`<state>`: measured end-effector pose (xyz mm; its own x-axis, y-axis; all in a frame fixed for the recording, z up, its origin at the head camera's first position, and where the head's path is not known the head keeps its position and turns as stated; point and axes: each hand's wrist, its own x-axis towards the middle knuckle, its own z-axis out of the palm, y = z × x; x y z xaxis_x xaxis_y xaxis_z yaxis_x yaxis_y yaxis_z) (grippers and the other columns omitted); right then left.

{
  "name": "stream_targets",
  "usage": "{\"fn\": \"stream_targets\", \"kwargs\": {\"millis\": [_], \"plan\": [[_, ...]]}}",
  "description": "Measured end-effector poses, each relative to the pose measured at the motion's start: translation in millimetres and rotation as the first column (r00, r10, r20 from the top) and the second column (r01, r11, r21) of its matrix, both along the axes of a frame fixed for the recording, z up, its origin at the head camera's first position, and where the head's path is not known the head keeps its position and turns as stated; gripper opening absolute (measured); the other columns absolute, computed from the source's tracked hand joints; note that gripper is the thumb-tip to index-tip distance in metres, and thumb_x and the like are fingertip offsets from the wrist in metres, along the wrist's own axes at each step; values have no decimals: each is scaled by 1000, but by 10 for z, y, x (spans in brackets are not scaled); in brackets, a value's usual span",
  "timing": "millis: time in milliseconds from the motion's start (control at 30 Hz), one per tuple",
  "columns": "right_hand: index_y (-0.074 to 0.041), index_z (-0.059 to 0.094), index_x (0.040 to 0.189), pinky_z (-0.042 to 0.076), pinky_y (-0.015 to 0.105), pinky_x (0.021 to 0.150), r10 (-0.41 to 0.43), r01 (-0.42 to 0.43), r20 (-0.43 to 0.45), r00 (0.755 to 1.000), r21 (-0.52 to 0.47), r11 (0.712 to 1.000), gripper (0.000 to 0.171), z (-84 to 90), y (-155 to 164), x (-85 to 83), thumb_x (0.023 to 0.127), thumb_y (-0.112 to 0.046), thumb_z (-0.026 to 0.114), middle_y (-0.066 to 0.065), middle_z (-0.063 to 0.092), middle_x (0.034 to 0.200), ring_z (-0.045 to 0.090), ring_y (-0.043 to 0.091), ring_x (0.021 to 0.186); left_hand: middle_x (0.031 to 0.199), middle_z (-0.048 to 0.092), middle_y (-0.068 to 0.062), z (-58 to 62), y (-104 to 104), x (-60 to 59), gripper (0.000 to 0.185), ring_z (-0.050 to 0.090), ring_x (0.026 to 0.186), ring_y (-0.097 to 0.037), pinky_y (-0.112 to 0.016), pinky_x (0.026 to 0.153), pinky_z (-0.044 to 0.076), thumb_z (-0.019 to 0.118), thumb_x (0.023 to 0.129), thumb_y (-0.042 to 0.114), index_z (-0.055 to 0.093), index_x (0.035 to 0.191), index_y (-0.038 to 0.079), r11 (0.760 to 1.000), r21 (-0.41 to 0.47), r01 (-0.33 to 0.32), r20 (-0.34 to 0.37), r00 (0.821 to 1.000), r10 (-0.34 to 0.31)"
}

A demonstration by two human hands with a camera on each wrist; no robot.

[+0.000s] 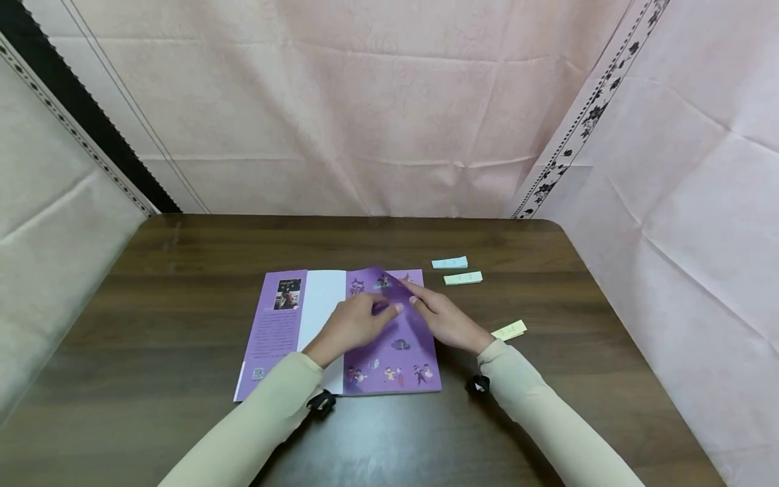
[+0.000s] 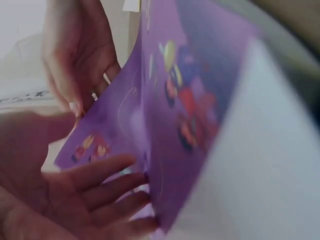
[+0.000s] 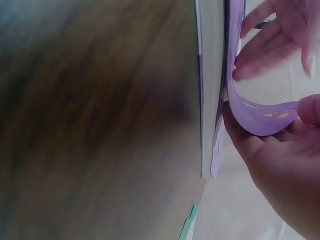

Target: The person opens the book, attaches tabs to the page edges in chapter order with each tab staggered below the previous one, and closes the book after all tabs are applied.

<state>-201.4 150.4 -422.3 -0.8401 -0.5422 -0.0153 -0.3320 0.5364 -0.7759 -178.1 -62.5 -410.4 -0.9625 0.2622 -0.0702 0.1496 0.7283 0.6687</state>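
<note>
We find a purple booklet (image 1: 341,331) lying open on the dark wooden table (image 1: 152,325), near the middle, with its purple flap (image 1: 398,318) lifted and bent over directly under both hands. The left hand (image 1: 353,323) rests on the booklet's centre; in the left wrist view its fingers (image 2: 105,185) are straight and spread, lying against the underside of the raised flap. The right hand (image 1: 447,318) meets it from the right. In the right wrist view its thumb (image 3: 310,110) and fingers curl round the flap's curved edge (image 3: 260,120), pinching it. Three small paper slips lie to the right of the booklet: a blue slip (image 1: 450,262) farthest, a green slip (image 1: 463,278) just nearer, and a yellow slip (image 1: 510,331) beside the right wrist.
</note>
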Motion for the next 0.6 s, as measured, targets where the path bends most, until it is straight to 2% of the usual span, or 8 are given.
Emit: {"fn": "stream_targets", "kwargs": {"millis": [67, 167, 233, 367, 467, 533, 600], "plan": [[-4, 35, 164, 25, 51, 127, 3, -3, 3, 1000, 5, 1000, 51, 0, 12, 10, 114, -13, 40, 16, 34, 169, 31, 33, 157, 100, 76, -13, 5, 68, -49, 50, 58, 68, -17, -36, 64, 51, 63, 105, 49, 75, 129, 6, 998, 43, -44, 6, 999, 44], [-1, 33, 164, 25, 52, 127, 17, -17, 21, 1000, 8, 1000, 51, -14, 7, 17, 114, -13, 39, 19, 33, 168, 31, 35, 156, 86, 73, -10, 3, 126, -107, 50, 49, 61, -15, -31, 58, 40, 64, 103, 52, 79, 121, 7, 990, 94, -107, -10, 994, 108], [-1, 32, 164, 25, 52, 127, 21, -21, 35, 999, 19, 1000, 51, -20, 9, 25, 115, -14, 39, 20, 33, 168, 30, 36, 156, 83, 72, -8, -4, 148, -133, 49, 47, 61, -14, -29, 57, 37, 65, 102, 52, 81, 116, 8, 985, 112, -130, -24, 991, 134], [0, 31, 163, 25, 53, 127, 21, -22, 39, 999, 27, 999, 52, -12, 30, 37, 115, -15, 39, 21, 32, 168, 30, 37, 156, 95, 78, -4, -19, 168, -157, 45, 49, 60, -12, -27, 55, 38, 67, 102, 50, 82, 114, 10, 981, 132, -144, -36, 988, 150], [-1, 33, 163, 26, 52, 127, 21, -22, 27, 999, 20, 1000, 51, -8, 50, 23, 115, -17, 40, 19, 34, 168, 32, 35, 156, 96, 78, -5, -20, 165, -170, 41, 48, 58, -12, -28, 52, 37, 67, 103, 48, 81, 117, 12, 978, 146, -150, -33, 987, 157], [-3, 33, 164, 26, 51, 127, 23, -23, 29, 999, 13, 1000, 52, -11, 60, 5, 115, -20, 40, 18, 35, 168, 32, 34, 156, 99, 79, -4, -17, 160, -181, 37, 52, 63, -13, -30, 56, 41, 68, 103, 45, 82, 117, 14, 975, 156, -161, -35, 985, 168], [-4, 33, 164, 26, 51, 127, 25, -25, 48, 999, 2, 1000, 53, -10, 67, -7, 116, -23, 40, 17, 35, 168, 32, 33, 156, 105, 79, -4, -13, 156, -189, 32, 61, 73, -16, -34, 65, 48, 69, 103, 41, 82, 117, 16, 968, 176, -181, -22, 982, 187]]}}
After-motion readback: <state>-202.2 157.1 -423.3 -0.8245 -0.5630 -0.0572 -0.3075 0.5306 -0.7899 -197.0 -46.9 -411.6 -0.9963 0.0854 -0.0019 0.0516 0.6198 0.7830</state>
